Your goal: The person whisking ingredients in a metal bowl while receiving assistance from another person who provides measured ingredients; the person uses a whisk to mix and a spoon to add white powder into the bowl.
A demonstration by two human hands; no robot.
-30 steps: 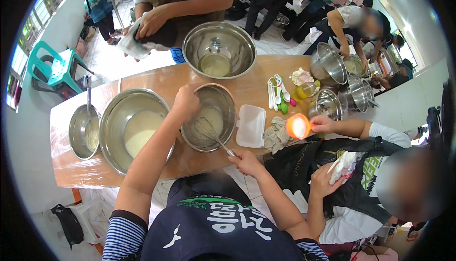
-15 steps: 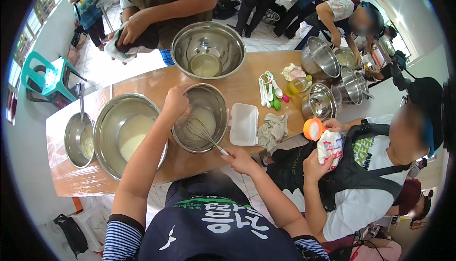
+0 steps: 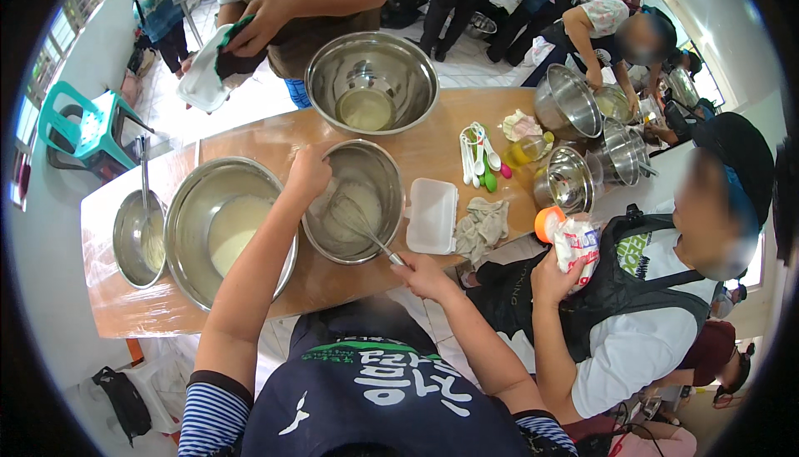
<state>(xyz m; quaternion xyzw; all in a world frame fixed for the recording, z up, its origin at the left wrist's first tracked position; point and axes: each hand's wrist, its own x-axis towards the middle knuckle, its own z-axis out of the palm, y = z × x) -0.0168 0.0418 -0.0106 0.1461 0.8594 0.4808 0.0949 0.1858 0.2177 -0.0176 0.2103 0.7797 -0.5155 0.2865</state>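
While the whisk (image 3: pixel 364 226) leans inside the middle bowl (image 3: pixel 381 176), the right hand (image 3: pixel 424 276) is closed around its handle and the left hand (image 3: pixel 309 173), half curled, holds the bowl's rim; if this hold loosened, stirring could spill the pale mixture (image 3: pixel 370 200) onto the table (image 3: pixel 441 147).

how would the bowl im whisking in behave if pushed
The metal bowl looks stiff, so its wall should hardly flex. Its rounded sides suggest it might tilt if pushed high; the shallow, fluid-looking pale mixture would probably slosh.
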